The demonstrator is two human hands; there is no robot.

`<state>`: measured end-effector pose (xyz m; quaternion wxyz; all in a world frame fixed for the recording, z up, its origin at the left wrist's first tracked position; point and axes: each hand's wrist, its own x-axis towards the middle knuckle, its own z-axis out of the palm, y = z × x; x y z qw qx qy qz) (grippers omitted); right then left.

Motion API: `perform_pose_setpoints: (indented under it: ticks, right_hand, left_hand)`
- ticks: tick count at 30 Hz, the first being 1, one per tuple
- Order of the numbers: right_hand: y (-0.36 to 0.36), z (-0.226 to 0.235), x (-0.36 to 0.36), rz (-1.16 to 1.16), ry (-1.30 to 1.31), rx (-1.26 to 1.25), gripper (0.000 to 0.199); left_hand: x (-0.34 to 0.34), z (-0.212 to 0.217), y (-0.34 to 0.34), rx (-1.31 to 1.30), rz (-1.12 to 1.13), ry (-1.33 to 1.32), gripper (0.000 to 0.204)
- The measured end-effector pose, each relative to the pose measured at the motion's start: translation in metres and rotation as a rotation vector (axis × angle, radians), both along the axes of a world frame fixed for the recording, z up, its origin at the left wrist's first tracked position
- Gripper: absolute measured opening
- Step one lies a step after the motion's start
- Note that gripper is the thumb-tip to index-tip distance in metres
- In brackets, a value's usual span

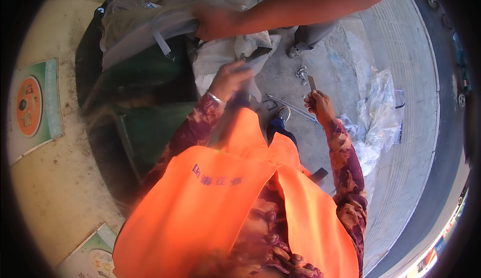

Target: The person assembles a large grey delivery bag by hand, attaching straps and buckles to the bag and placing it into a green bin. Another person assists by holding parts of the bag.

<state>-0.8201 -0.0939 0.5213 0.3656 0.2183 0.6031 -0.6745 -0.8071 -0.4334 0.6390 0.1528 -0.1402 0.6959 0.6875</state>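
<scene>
My right hand (320,106) is closed around the lower end of a narrow, flat, brownish blade-like strip (311,83), which points upward. My left hand (229,81), smeared by motion, has its fingers curled at the edge of a whitish-grey sheet of cloth (259,63) and appears to grip it. Beyond it, another person's hand (215,22) reaches in from the upper right. That hand grasps a large grey cover (150,36) with a pale strap (159,38) hanging from it. The cover lies over a dark green box-like frame (150,75).
Crumpled clear plastic sheeting (376,115) lies on the pavement at my right. Thin metal rods (293,108) and a small heap of metal bits (301,75) are on the ground near my shoe (284,113). A stained wall with a green-and-orange sign (29,106) stands at the left.
</scene>
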Motion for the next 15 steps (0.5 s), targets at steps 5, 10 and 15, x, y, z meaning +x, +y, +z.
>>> perform_pose_setpoints:
  ticks: [5,10,15]
  right_hand:
    - [-0.043,-0.004,0.006,0.138,0.063,-0.180,0.029]
    - [-0.091,-0.026,0.028,0.599,0.930,-0.033,0.029]
    - [-0.091,-0.033,0.021,0.720,0.468,0.117,0.028]
  left_hand:
    - [0.055,0.038,-0.078,0.558,0.413,0.040,0.011]
    - [0.067,0.062,-0.086,0.612,0.560,0.172,0.016]
    - [0.076,0.095,-0.077,0.446,0.706,0.185,0.026]
